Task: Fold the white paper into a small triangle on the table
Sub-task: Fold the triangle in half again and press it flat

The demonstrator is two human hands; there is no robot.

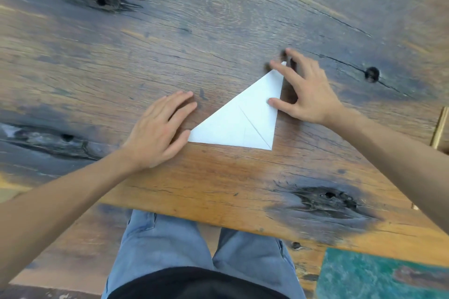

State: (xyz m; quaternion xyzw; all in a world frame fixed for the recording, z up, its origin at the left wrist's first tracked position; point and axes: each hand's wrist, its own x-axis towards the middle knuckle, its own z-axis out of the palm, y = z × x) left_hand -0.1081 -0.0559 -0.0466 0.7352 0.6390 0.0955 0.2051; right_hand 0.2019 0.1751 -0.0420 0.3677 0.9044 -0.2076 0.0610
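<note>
The white paper lies flat on the wooden table, folded into a triangle with a diagonal crease showing near its lower right corner. My left hand rests flat on the table just left of the triangle, its thumb touching the paper's left tip. My right hand sits at the paper's right edge with fingers spread: the thumb presses on the right side and the index fingertip is by the top point. Neither hand grips the paper.
The table has dark knots and cracks, with its near edge running across the lower part of the view. My legs in blue jeans are under it. A green patch of floor shows at the lower right.
</note>
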